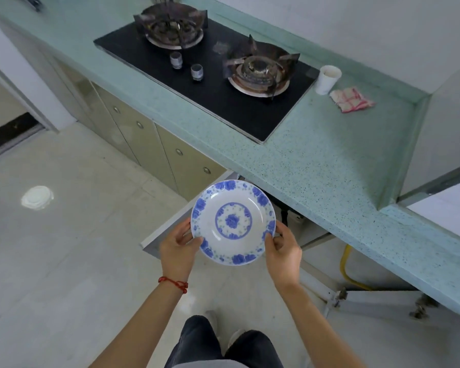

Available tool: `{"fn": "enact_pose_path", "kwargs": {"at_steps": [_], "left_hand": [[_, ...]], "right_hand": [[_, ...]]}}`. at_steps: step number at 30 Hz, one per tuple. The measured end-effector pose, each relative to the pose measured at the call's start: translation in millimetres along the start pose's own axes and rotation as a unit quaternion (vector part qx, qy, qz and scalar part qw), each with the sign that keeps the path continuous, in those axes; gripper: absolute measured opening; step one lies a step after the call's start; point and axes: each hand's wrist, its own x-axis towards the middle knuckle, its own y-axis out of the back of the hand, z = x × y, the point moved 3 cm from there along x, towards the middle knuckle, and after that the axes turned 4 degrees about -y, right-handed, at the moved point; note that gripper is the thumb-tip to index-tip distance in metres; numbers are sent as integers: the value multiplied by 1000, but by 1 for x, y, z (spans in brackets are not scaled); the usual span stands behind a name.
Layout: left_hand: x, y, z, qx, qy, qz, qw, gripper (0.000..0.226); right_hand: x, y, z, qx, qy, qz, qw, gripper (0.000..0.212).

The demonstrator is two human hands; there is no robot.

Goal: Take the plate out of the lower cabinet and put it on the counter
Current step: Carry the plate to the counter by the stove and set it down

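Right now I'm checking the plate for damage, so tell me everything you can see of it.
The plate is round, white and glossy, like glazed ceramic, with blue flowers around its rim and a blue ringed flower at its centre. No chips or cracks show. It is held face up, roughly level, below the counter edge; the left hand and right hand pinch opposite rims.

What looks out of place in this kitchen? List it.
A white lid-like disc lies alone on the floor, away from the counter. A checked cloth sits crumpled beside the paper cup. The burners look heavily soiled. The plate itself appears intact, held by both hands.
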Motion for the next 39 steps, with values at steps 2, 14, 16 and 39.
{"fn": "enact_pose_path", "kwargs": {"at_steps": [2, 14, 16, 39], "left_hand": [[3, 10, 9, -6, -15, 24, 1000, 49], [2, 60, 19, -30, 13, 192, 981, 49], [-1, 68, 18, -38, 12, 221, 974, 49], [-47, 232, -9, -105, 47, 445, 888, 48]], "right_hand": [[4, -10, -13, 1, 15, -11, 1000, 30], [25, -67, -60, -1, 116, -145, 983, 27], [28, -78, -64, -1, 127, -184, 975, 28], [-59, -261, -106, -33, 171, -407, 897, 31]]}}
